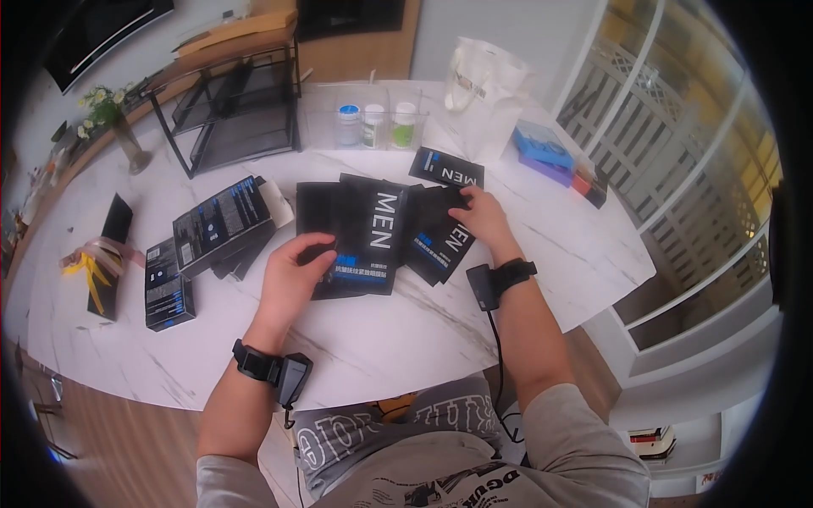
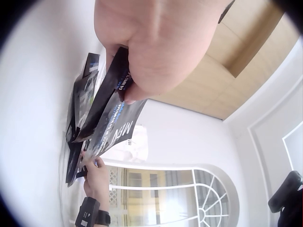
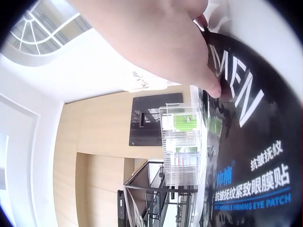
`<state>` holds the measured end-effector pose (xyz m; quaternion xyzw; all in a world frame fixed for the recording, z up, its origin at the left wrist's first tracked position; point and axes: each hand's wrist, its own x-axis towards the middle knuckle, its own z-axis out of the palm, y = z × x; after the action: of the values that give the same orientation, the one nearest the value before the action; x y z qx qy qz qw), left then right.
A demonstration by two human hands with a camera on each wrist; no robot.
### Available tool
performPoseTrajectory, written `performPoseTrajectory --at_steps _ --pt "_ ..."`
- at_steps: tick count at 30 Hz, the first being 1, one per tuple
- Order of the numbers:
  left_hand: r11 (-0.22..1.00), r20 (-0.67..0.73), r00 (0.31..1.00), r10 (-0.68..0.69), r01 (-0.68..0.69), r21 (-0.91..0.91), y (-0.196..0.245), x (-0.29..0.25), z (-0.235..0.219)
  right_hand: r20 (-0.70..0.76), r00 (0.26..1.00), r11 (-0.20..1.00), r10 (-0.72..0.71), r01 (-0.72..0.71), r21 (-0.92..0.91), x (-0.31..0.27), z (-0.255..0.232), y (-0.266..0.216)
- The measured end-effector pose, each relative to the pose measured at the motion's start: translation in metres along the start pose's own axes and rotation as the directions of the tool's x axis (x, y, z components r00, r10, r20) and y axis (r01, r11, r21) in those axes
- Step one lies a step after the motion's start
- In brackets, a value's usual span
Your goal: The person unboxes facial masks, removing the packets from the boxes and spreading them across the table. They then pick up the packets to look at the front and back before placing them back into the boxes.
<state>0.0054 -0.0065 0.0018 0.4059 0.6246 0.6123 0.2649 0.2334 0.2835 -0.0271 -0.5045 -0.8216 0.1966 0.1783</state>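
Observation:
Several flat black eye patch packets marked "MEN" overlap in a fan over the white marble-look table [image 1: 373, 339]. My left hand [image 1: 292, 267] pinches the left side of the pile, near the front packet [image 1: 362, 216]; the left wrist view has the thumb on a packet's [image 2: 113, 120] printed face. At the right, my right hand [image 1: 484, 222] pinches a slanted packet [image 1: 439, 245] by its upper corner. In the right wrist view its thumb presses beside the "MEN" lettering of that packet [image 3: 255, 142]. Beyond the pile lies one more packet [image 1: 445, 168].
To the left are black printed boxes [image 1: 222, 224], one with its flap open, and a ribboned black item [image 1: 110, 262]. Behind stand a mesh rack [image 1: 246, 118], a clear bin [image 1: 320, 127] with bottles and a white bag [image 1: 487, 93]. Blue and purple boxes [image 1: 544, 152] lie right.

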Motion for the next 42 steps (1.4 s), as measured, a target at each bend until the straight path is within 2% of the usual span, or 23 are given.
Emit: performPoseTrajectory --at_steps 5,8,11,14,15,17,20,21,24,25,28,30,31,32,34,37,40,41,42 --pt "1.000 -0.007 1.000 0.009 -0.009 0.012 0.003 0.000 0.000 -0.011 0.999 0.994 0.041 -0.042 -0.104 -0.014 -0.010 -0.018" --pt "1.000 -0.003 1.000 -0.009 0.009 0.014 0.005 -0.001 0.000 0.010 0.999 0.999 0.040 -0.040 0.001 -0.006 -0.002 -0.005" --pt "0.999 0.009 1.000 -0.005 0.005 0.032 0.001 -0.001 -0.001 -0.086 0.993 0.988 -0.084 0.094 0.125 -0.005 0.004 0.007" --pt "0.999 0.026 1.000 0.005 -0.006 0.044 -0.001 0.001 -0.004 -0.085 0.995 0.996 -0.059 0.065 0.062 -0.007 -0.011 0.000" --pt "0.999 0.026 0.999 0.019 -0.020 0.050 -0.002 0.001 -0.004 -0.202 0.972 0.990 -0.120 0.133 0.052 -0.005 -0.010 0.001" --pt "0.997 0.023 0.999 0.044 -0.045 0.060 0.000 -0.001 -0.005 -0.423 0.877 0.966 -0.229 0.259 0.013 -0.003 -0.007 0.001" --pt "0.994 0.016 0.997 0.079 -0.080 0.068 0.005 -0.001 -0.005 -0.492 0.857 0.876 -0.156 0.350 0.331 -0.008 -0.023 -0.014" --pt "0.994 0.012 0.996 0.086 -0.087 0.068 0.004 -0.001 -0.005 -0.379 0.919 0.780 -0.110 0.316 0.540 -0.014 -0.030 -0.021" --pt "0.993 0.022 0.997 0.078 -0.079 0.089 -0.001 -0.001 -0.006 -0.175 0.975 0.514 -0.134 0.220 0.829 -0.010 -0.019 -0.021" --pt "0.992 0.031 0.997 0.073 -0.076 0.101 0.000 -0.001 -0.006 -0.179 0.952 0.557 -0.247 0.291 0.778 -0.014 -0.012 -0.027" --pt "0.987 0.084 0.995 -0.059 0.046 0.154 0.011 -0.005 -0.005 -0.043 0.910 0.708 -0.412 0.350 0.614 -0.043 0.003 -0.066" --pt "0.986 0.090 0.996 0.025 -0.039 0.159 0.006 -0.004 -0.004 -0.135 0.844 0.682 -0.519 0.503 0.531 -0.072 0.005 -0.095" --pt "0.987 0.087 0.994 0.068 -0.080 0.139 0.003 -0.003 -0.002 -0.058 0.882 0.723 -0.468 0.420 0.548 -0.085 -0.001 -0.107" --pt "0.986 0.083 0.990 0.111 -0.120 0.119 0.002 -0.003 -0.001 -0.121 0.835 0.669 -0.537 0.509 0.541 -0.081 0.010 -0.103" --pt "0.992 0.093 0.990 0.102 -0.109 0.072 0.007 -0.006 0.003 -0.148 0.847 0.716 -0.511 0.515 0.471 -0.090 0.007 -0.111" --pt "0.998 0.108 0.993 0.043 -0.048 0.040 0.022 -0.012 0.001 -0.255 0.835 0.671 -0.488 0.546 0.502 -0.092 0.011 -0.114" --pt "0.999 0.109 0.994 0.004 0.002 -0.048 0.018 -0.008 0.000 -0.197 0.895 0.713 -0.400 0.439 0.547 -0.095 0.004 -0.118" --pt "0.996 0.105 0.994 -0.004 0.013 -0.088 0.016 -0.007 0.000 -0.224 0.890 0.710 -0.396 0.452 0.540 -0.094 0.005 -0.117" --pt "0.999 0.105 0.994 0.016 -0.010 -0.054 0.015 -0.007 0.000 -0.251 0.885 0.707 -0.391 0.464 0.533 -0.092 0.007 -0.116"
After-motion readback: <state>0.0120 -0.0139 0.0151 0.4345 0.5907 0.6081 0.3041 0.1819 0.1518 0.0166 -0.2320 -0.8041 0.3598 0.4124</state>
